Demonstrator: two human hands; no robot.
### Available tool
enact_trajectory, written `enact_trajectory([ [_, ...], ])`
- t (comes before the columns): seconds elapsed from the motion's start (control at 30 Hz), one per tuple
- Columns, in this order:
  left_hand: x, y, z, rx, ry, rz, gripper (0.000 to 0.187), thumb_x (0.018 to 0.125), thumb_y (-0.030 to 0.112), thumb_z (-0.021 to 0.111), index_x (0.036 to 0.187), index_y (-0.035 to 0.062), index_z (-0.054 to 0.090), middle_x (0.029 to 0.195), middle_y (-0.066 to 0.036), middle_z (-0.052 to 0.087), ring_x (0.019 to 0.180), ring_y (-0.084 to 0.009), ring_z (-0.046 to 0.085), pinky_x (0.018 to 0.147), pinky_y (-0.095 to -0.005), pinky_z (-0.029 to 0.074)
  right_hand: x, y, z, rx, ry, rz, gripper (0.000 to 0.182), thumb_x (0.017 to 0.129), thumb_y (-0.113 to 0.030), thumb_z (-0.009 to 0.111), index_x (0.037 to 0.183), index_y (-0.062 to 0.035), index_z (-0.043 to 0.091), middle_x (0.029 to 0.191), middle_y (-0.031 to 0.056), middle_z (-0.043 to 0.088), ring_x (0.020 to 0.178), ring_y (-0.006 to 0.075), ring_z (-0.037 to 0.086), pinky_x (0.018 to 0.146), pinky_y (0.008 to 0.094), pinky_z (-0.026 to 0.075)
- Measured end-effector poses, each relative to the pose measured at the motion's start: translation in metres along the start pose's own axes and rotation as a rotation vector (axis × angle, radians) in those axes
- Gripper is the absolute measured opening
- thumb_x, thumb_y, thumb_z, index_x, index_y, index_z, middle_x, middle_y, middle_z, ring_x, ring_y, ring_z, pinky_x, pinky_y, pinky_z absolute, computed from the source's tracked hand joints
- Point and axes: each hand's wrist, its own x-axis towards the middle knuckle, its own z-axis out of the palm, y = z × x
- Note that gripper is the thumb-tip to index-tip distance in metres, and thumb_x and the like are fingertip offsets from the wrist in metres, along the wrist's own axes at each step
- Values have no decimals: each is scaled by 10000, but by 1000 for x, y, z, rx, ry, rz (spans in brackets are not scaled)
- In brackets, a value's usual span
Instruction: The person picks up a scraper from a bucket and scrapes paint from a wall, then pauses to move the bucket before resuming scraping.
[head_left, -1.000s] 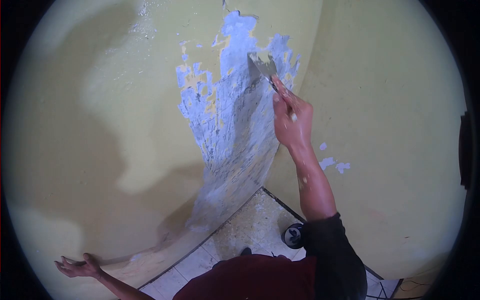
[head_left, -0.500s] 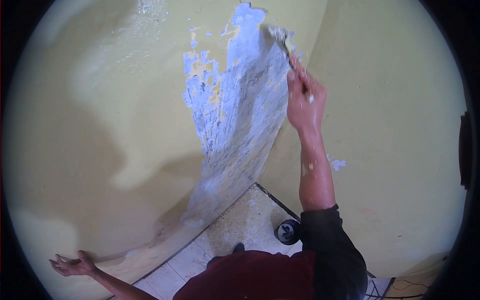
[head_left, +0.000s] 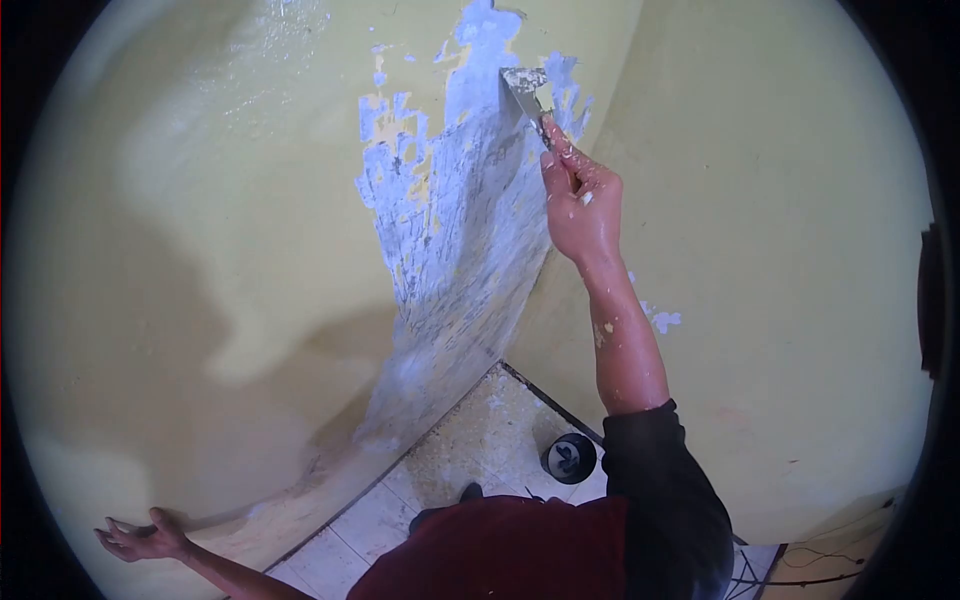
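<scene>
My right hand (head_left: 585, 205) is closed round the handle of a putty knife (head_left: 528, 92), raised toward the upper part of the wall. The knife's blade is crusted with paint flakes and overlaps the scraped patch (head_left: 470, 200), where the yellow paint is off and a bluish-grey layer shows. Paint flakes stick to my right hand and forearm. At the lower left, my left hand (head_left: 145, 537) rests near the wall with its fingers spread, holding nothing.
Yellow painted walls (head_left: 760, 250) meet in a corner to the right of the patch. Below, the tiled floor (head_left: 450, 450) is strewn with paint flakes. A black bucket (head_left: 568, 458) stands by the corner, close to my body. Cables (head_left: 820, 560) lie at the lower right.
My right hand and the putty knife have moved left and slightly down over the patch. The left hand stays nearly where it was.
</scene>
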Motion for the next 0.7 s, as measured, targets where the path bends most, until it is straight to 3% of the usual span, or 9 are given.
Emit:
enact_trajectory([
  [0.1,-10,-1,-3,31,1,-1,886,889,746,554,1393,18,519,1468,-231,316,1402,-407,345,1110,-576,389,3,3,-1,154,90,-120,347,993,-65,586,1333,-51,654,977,41,713,741,43,489,690,237,478],
  [0.2,-4,-4,2,33,13,28,878,895,740,551,1381,10,527,1459,-239,334,1397,-418,356,1103,-583,393,-17,14,12,192,46,-88,352,993,-72,593,1339,-49,649,895,5,656,722,42,466,667,231,464],
  [0.27,-7,1,2,12,83,-34,909,854,793,554,1323,16,603,1432,-256,412,1320,-395,439,1056,-547,433,-5,9,22,223,101,-150,353,996,-76,590,1343,-51,647,882,-4,635,712,38,448,654,226,451],
  [0.5,-6,1,2,25,84,10,929,850,803,547,1337,13,590,1433,-264,407,1343,-419,424,1035,-562,449,-14,9,25,241,89,-168,377,992,-119,613,1365,-68,635,847,-26,613,706,37,436,641,213,424],
  [0.57,-4,-1,1,10,74,7,930,852,799,549,1346,11,580,1442,-267,399,1354,-426,416,1032,-571,449,-10,3,23,287,68,-149,391,1004,-131,598,1389,-70,614,747,-94,452,661,37,351,574,206,314],
  [0.7,-5,-2,-2,18,75,4,930,849,797,557,1352,15,576,1443,-268,399,1340,-425,426,1030,-570,452,14,-12,13,340,81,-111,387,1008,-131,587,1389,-67,615,711,-98,427,627,27,355,543,211,312],
])
